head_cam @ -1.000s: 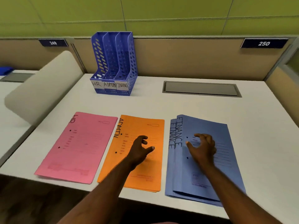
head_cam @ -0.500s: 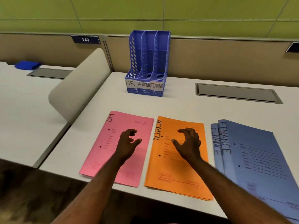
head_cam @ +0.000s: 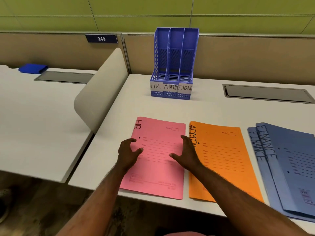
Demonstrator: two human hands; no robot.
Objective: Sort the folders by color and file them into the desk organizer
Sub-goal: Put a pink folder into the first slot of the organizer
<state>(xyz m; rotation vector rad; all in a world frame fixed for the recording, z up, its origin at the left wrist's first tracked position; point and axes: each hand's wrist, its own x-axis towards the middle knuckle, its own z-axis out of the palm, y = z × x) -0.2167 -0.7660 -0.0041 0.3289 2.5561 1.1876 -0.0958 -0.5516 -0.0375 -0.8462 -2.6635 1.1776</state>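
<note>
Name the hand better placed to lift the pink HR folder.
Left, probably. The left hand sits at the pink folder's free outer edge; the right hand is wedged against the orange folder.

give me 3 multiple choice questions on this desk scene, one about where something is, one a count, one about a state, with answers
1. Where does the pink folder lie?
A. left of the orange folder
B. inside the desk organizer
C. on top of the blue folders

2. How many slots does the desk organizer have?
A. two
B. three
C. five

3. What state are the organizer's slots in?
A. all packed with folders
B. only the HR slot holds a folder
C. all hold no folders

Answers:
1. A, since the pink folder lies flat on the desk with the orange one to its right.
2. B, as two dividers split it and three labels read HR, ADMIN and FINANCE.
3. C, since the slatted floor and perforated back show bare in each slot.
</note>
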